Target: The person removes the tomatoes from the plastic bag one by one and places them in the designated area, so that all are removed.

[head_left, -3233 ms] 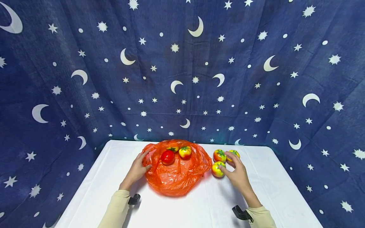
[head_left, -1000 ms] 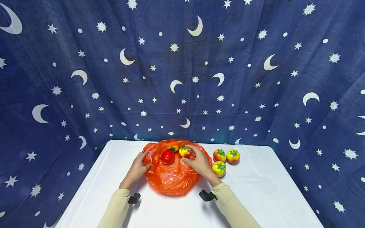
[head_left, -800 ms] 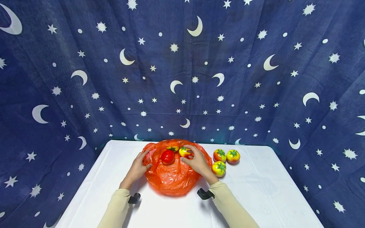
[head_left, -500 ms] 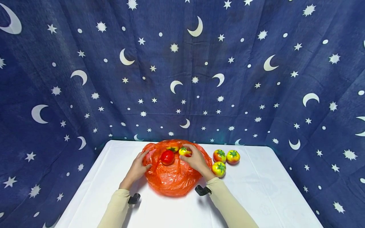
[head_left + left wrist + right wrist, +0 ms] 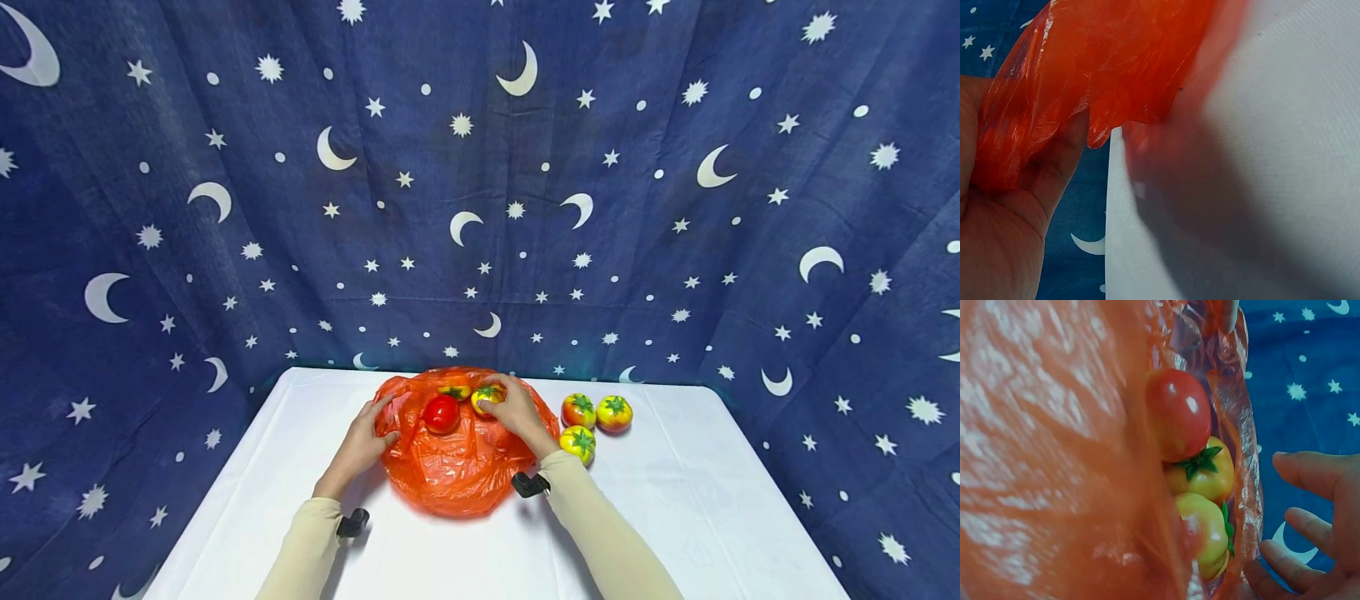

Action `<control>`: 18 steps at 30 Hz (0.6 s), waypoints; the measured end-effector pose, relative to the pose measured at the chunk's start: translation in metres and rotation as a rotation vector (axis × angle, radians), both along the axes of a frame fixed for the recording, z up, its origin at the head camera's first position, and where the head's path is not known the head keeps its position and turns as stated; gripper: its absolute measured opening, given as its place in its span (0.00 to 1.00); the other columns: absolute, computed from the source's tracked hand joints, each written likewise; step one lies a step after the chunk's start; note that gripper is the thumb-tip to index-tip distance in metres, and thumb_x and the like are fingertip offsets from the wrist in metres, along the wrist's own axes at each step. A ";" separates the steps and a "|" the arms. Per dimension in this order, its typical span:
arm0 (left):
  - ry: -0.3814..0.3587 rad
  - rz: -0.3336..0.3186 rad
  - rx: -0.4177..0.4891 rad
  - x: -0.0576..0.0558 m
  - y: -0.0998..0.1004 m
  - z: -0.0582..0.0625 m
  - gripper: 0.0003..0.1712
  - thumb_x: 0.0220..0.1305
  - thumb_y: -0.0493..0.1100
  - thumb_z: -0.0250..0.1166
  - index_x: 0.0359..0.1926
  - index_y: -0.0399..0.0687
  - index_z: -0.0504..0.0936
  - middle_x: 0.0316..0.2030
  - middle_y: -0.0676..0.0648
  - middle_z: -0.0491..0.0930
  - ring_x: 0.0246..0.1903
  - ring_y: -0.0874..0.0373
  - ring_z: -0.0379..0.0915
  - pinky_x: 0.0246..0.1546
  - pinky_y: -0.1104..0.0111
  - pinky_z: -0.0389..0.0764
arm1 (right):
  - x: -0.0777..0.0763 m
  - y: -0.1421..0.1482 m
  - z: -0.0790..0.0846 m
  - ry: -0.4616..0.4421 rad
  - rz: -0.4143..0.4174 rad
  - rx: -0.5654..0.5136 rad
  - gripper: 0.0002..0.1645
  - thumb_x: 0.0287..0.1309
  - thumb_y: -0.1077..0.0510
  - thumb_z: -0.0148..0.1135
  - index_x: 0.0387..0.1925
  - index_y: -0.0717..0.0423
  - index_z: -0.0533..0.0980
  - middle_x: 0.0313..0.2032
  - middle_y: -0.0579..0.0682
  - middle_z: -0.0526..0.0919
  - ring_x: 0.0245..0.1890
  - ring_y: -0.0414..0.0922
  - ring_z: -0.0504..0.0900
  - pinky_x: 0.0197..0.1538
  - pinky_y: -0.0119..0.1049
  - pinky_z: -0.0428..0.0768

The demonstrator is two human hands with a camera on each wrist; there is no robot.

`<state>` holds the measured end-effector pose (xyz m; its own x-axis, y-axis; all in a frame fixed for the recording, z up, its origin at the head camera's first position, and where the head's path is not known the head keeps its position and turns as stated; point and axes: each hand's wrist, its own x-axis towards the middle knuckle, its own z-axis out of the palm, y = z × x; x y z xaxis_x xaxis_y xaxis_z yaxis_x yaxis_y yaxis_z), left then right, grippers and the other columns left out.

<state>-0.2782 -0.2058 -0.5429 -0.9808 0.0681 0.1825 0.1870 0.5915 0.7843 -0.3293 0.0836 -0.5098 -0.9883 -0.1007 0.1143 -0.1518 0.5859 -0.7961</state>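
An orange-red plastic bag (image 5: 457, 467) lies opened on the table, with a red tomato (image 5: 441, 414), a yellow-red tomato (image 5: 487, 402) and a partly hidden yellow one (image 5: 454, 392) inside. At its left rim my left hand (image 5: 362, 440) grips the film; thumb and fingers are on either side of the plastic in the left wrist view. My right hand (image 5: 516, 408) hovers over the bag's right part. Its spread fingers (image 5: 1310, 528) are just above the yellow tomato (image 5: 1204, 531), with a gap between them in the right wrist view.
Three yellow-red tomatoes, one of them nearest me (image 5: 577, 444), sit grouped on the white table (image 5: 675, 500) right of the bag. A dark blue curtain (image 5: 480, 183) with moons and stars hangs behind and at both sides.
My right hand has moved left from the tomatoes on the table to above the bag, then shifted slightly upward and farther over its right tomato. My left hand stays on the rim.
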 end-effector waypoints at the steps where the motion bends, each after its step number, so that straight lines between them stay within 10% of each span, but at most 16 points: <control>1: 0.008 -0.001 -0.001 0.000 0.000 -0.001 0.41 0.56 0.31 0.68 0.71 0.40 0.64 0.65 0.32 0.65 0.67 0.33 0.62 0.69 0.41 0.62 | -0.002 0.000 -0.001 0.000 -0.006 0.008 0.28 0.52 0.54 0.73 0.56 0.50 0.77 0.63 0.57 0.75 0.70 0.59 0.66 0.71 0.58 0.65; 18: -0.004 -0.011 -0.015 0.000 -0.001 0.000 0.43 0.55 0.32 0.68 0.71 0.42 0.64 0.63 0.33 0.67 0.66 0.34 0.63 0.69 0.40 0.61 | -0.022 -0.002 -0.009 -0.012 -0.045 0.059 0.29 0.50 0.54 0.74 0.55 0.54 0.77 0.64 0.64 0.73 0.70 0.63 0.65 0.71 0.58 0.64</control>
